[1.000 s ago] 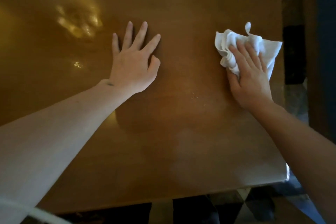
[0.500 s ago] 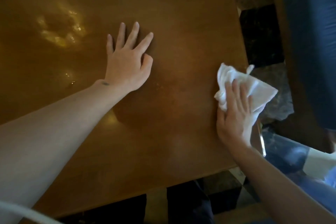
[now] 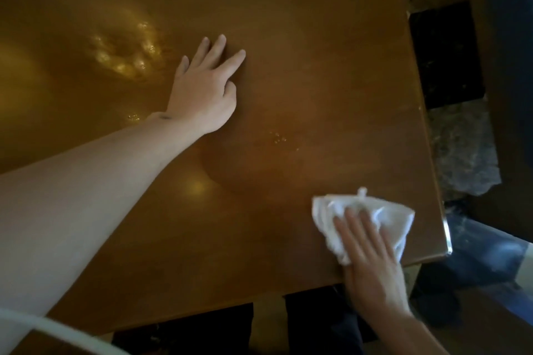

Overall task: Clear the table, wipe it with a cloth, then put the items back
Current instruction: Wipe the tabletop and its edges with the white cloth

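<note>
The white cloth (image 3: 375, 219), soft and crumpled, lies bunched near the worktop's (image 3: 302, 37) near right corner, pinned flat under the right hand (image 3: 372, 265), whose fingers (image 3: 356, 225) are stretched out together on top of it. The left hand (image 3: 202, 89) rests palm-down toward the middle, fingers spread and holding nothing. No items show on the glossy brown wood, so this looks like the wiping step. A few small droplets (image 3: 278, 138) glint between the hands; the next stroke probably needs to sweep over them.
</note>
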Demonstrator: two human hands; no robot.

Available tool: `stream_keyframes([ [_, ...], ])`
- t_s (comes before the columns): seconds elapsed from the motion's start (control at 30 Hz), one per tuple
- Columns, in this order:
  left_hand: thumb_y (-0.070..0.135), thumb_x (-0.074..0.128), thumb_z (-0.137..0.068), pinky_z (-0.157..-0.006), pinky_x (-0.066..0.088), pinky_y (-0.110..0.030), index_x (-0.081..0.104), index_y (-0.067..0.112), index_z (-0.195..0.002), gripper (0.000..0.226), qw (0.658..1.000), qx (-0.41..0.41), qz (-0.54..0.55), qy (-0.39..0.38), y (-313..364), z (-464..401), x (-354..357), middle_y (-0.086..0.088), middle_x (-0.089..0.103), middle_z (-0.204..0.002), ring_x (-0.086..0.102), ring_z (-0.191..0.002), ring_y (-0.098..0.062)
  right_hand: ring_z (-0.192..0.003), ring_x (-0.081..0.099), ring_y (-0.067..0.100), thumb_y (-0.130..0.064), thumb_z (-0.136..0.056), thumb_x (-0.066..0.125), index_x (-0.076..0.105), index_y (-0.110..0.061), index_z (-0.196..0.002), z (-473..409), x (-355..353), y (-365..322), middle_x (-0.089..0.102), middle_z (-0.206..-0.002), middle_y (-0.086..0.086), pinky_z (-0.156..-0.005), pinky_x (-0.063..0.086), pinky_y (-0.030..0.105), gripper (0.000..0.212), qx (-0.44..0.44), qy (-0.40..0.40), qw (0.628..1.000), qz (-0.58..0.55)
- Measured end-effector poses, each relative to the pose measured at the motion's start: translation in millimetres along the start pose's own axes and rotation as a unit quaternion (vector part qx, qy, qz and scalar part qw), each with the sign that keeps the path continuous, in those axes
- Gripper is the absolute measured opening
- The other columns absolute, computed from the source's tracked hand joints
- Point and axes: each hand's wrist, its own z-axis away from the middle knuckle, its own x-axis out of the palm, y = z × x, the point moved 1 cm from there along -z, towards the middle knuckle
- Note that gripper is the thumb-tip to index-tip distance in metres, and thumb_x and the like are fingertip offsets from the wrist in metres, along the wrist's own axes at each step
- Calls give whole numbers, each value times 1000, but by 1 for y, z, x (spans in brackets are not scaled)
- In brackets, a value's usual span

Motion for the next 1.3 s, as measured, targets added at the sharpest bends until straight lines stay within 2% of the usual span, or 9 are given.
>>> stream_keyframes([
  [0.1, 23, 33, -111, -131, -1, -51, 24, 35, -167, 58, 1000, -3, -3, -1, 1, 1, 4, -2, 3, -178, -4, -164, -25, -157, 9, 26, -20, -99, 38, 24, -18, -161, -70, -27, 9, 19, -168, 5, -123, 19, 59, 63, 103, 58, 991, -59],
  [0.2, 31, 27, -111, -131, -5, -51, 20, 36, -168, 58, 1000, -12, 0, -1, 2, 3, 9, 0, -1, -178, -8, -164, -24, -157, 8, 33, -21, -103, 41, 23, -15, -161, -152, -47, -4, 19, -169, 13, -126, 9, 57, 61, 121, 102, 985, -65],
  [0.4, 35, 21, -107, -132, -1, -51, 22, 36, -167, 60, 1000, -6, 7, -18, 0, 2, 6, 1, 2, -178, -5, -164, -23, -156, 14, 32, -28, -94, 46, 32, -15, -159, -210, -32, -81, 26, -167, 9, -125, 4, 48, 68, -40, 68, 996, -30],
  [0.63, 42, 19, -111, -130, -1, -49, 21, 35, -167, 56, 999, -20, 8, -27, 5, 6, 4, -1, 2, -178, -5, -164, -24, -158, 9, 20, -31, -96, 48, 34, -18, -159, -93, 19, -85, 22, -169, -1, -127, 4, 43, 66, -158, 13, 987, 16],
  [0.83, 46, 19, -112, -130, 1, -49, 20, 33, -168, 57, 1000, -23, -11, -18, 3, 25, 15, -4, 3, -178, -3, -164, -26, -157, 8, 17, -29, -92, 46, 27, -26, -160, -23, 0, -6, 18, -168, -3, -126, 12, 45, 71, -25, 8, 1000, 6],
  [0.93, 49, 19, -111, -130, 0, -50, 22, 32, -167, 59, 999, -36, -4, -7, 13, 23, 17, -5, 4, -178, -2, -164, -28, -157, 6, 19, -22, -100, 38, 25, -19, -161, -52, -37, 38, 18, -168, 0, -125, 16, 55, 63, 101, 62, 992, -37],
  [1.07, 50, 22, -111, -130, -2, -50, 20, 31, -168, 60, 998, -55, -4, -5, 23, 24, 21, -5, 3, -178, -5, -164, -29, -158, 1, 18, -32, -110, 31, 13, -19, -164, -128, -67, 58, 10, -172, 3, -128, 5, 43, 58, 208, 146, 967, -35],
  [1.17, 48, 24, -111, -130, -2, -52, 18, 30, -168, 61, 998, -55, -6, -5, 22, 24, 24, -5, 1, -178, -6, -163, -29, -158, 7, 28, -30, -109, 34, 17, -8, -162, -182, -76, 49, 16, -170, 13, -128, 6, 43, 59, 196, 164, 967, -3],
  [1.3, 45, 25, -112, -131, -3, -51, 18, 30, -169, 60, 997, -71, 2, -12, 27, 25, 21, -4, 0, -178, -7, -163, -27, -158, 8, 29, -20, -104, 39, 18, -8, -161, -211, -69, 11, 16, -169, 13, -128, 2, 45, 62, 101, 130, 986, -10],
])
